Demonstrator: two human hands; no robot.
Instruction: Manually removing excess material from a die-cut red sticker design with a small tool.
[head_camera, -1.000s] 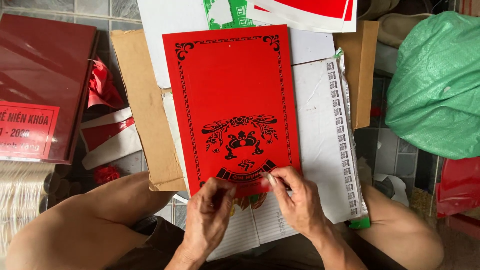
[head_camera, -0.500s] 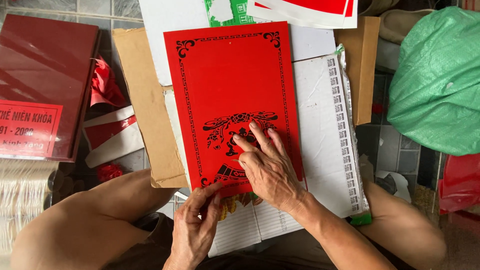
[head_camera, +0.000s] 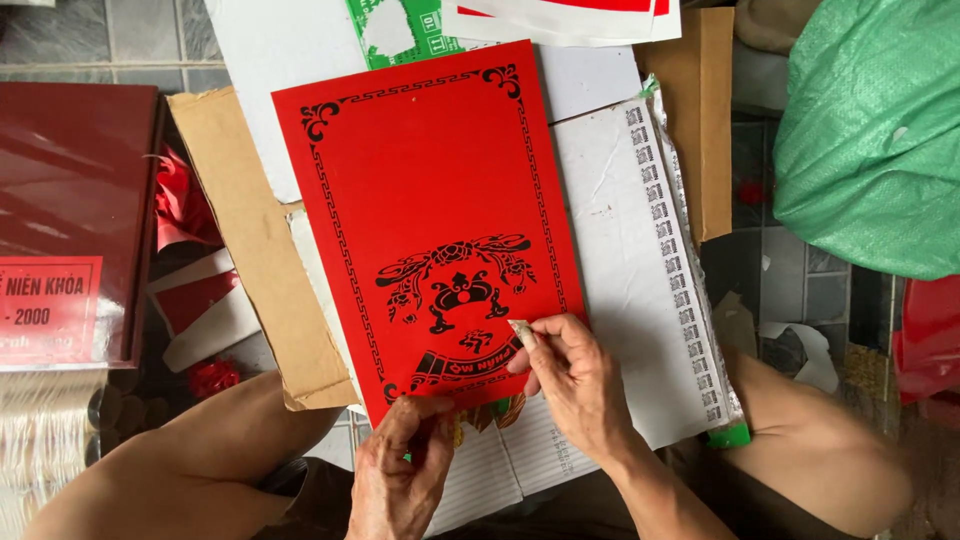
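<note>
The red rectangular paper sheet with black cut-out ornament lies centre; its 6 o'clock edge hides under both hands. Left hand pinches that edge, right hand pinches a small pale scrap — indistinct. Brown cardboard borders it at 9 o'clock.

Grey tiled floor, dark grout lines, soft even daylight, no harsh shadows.

The right hand hides the red sheet's lower right corner; the green bag runs off the right edge.
</note>
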